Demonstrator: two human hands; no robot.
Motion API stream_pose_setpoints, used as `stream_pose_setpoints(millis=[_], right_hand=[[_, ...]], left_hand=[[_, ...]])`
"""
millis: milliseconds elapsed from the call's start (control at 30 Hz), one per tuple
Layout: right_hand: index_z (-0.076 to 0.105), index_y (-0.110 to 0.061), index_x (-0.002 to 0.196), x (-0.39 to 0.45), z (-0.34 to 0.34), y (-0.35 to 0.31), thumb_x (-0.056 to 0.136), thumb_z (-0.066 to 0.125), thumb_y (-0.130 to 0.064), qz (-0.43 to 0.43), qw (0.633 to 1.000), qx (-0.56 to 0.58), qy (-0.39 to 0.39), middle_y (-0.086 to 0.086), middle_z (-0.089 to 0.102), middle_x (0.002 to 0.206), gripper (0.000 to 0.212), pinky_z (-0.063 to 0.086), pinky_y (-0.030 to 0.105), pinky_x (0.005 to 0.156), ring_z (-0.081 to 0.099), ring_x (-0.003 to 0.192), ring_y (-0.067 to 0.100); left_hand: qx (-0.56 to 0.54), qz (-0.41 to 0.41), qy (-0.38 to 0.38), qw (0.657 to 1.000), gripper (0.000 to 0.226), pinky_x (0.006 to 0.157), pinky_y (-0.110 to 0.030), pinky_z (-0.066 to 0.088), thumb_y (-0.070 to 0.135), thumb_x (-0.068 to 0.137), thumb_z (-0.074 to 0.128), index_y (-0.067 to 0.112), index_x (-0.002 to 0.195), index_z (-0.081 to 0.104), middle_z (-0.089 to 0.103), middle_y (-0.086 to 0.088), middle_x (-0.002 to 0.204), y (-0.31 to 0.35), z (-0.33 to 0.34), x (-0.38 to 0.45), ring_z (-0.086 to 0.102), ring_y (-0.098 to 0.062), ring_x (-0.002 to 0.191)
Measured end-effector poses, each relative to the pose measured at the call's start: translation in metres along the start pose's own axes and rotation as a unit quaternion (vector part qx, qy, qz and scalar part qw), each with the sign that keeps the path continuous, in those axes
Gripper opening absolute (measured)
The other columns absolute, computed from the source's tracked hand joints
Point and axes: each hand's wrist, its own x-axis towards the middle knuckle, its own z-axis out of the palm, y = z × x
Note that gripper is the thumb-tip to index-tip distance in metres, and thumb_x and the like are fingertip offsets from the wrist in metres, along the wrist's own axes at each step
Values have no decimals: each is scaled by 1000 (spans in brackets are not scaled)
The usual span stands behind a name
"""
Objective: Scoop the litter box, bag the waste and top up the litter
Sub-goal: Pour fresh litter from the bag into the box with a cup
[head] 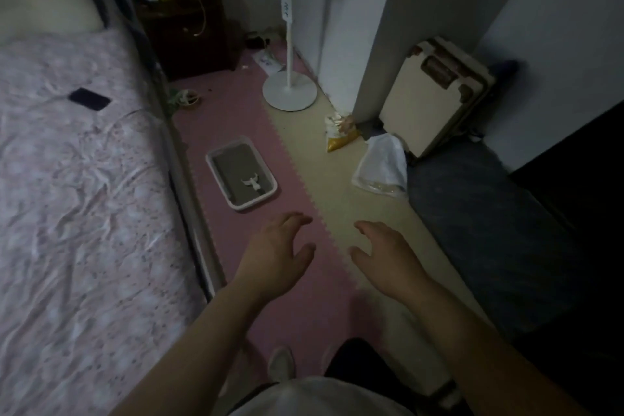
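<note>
A white litter box (216,168) with grey litter sits on the pink floor mat beside the bed. A small white scoop (251,183) lies in its near right corner. A yellow litter bag (340,136) leans by the wall corner, and a clear plastic bag (381,165) lies on the beige mat to its right. My left hand (278,248) and my right hand (385,255) are stretched out in front of me above the floor, fingers loosely spread, holding nothing. Both are well short of the litter box.
A bed with a pink floral cover (74,196) and a phone (89,99) fills the left. A white standing fan (289,91) stands behind the box. A cream suitcase (435,101) leans by the wall, with a dark blue rug (486,223) on the right.
</note>
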Motion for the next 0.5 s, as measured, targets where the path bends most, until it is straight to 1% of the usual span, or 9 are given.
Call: stream_pose_setpoints(millis=[67, 200, 367, 500], right_hand=[[44, -19, 148, 23, -5, 6, 96, 60, -31, 9, 1000, 6, 5, 3, 49, 146, 56, 40, 29, 107, 48, 131, 19], [45, -20, 149, 80, -18, 23, 96, 61, -31, 28, 999, 25, 5, 1, 48, 148, 56, 40, 30, 108, 47, 132, 17], [43, -24, 148, 170, -46, 46, 95, 61, -35, 37, 998, 47, -5, 0, 47, 149, 57, 42, 35, 109, 47, 133, 19], [42, -24, 149, 245, -84, 52, 96, 60, -37, 25, 998, 61, -24, 2, 46, 150, 58, 40, 35, 110, 45, 135, 20]], left_hand=[[-1, 1, -12, 1000, 51, 108, -38, 43, 42, 91, 55, 21, 138, 55, 56, -1, 142, -3, 2, 25, 52, -22, 130], [3, -7, -32, 999, 55, 108, -39, 43, 46, 89, 51, 21, 138, 55, 55, -2, 143, -8, 8, 83, 52, -23, 131], [19, -9, -32, 999, 49, 107, -33, 40, 37, 95, 58, 20, 140, 54, 54, -1, 144, -1, 9, 175, 50, -21, 132], [27, -20, -27, 999, 48, 110, -35, 40, 37, 97, 57, 21, 141, 51, 52, -1, 147, 16, -2, 253, 48, -21, 134]])
